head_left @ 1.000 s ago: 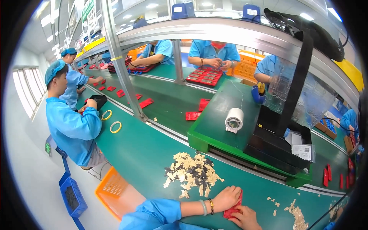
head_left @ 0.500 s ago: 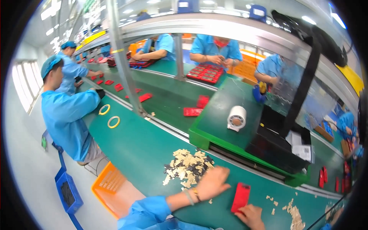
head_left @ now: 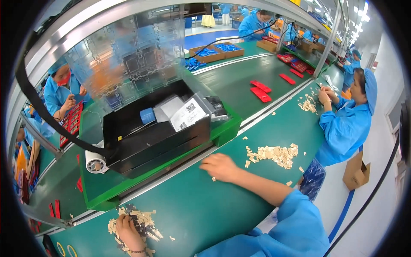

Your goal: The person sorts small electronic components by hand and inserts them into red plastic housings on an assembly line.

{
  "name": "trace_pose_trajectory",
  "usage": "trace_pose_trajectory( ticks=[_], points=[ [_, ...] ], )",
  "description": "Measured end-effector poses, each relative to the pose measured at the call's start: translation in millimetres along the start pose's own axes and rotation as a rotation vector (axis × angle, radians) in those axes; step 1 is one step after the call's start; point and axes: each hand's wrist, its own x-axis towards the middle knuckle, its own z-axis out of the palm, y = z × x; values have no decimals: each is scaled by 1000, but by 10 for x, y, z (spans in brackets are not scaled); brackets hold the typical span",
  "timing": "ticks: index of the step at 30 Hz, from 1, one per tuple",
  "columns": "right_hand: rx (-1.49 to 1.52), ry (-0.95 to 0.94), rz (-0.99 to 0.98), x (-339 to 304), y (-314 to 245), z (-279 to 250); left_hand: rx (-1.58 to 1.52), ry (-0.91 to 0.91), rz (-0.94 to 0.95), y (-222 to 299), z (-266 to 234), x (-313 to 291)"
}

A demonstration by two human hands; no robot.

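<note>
Green flat-topped desk point(head_left: 201, 210); on it, leftward, a heap of flat cream and black pieces point(head_left: 144, 219), apparently being picked through by the left hand point(head_left: 129, 234), its grip hidden; right hand point(head_left: 220, 167) curled, contents indeterminable; a fine pinch seems called for

The left grip point(head_left: 128, 234) hides part of the tan-and-black pile point(head_left: 146, 219).

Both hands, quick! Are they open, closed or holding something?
Left hand: in the pile of small pieces; grip can't be told.
Right hand: loosely curled; whether it holds anything can't be told.
</note>
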Motion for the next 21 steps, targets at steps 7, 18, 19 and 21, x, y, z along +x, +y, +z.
trace_pose_trajectory(
  ticks=[7, 18, 19, 21],
  points=[
    [-174, 203, 463, -440, 1499, -812, 137, 308, -84, -328, 13, -187],
    [-828, -188, 569, -869, 3211, -822, -82, 492, -288, -201, -249, -49],
    [-833, -194, 575, -927, 3129, -843, -213, 502, -322, -186, -263, -37],
    [-447, 166, 657, -767, 2537, -834, -339, 503, -360, -201, -274, -21]
  ],
)
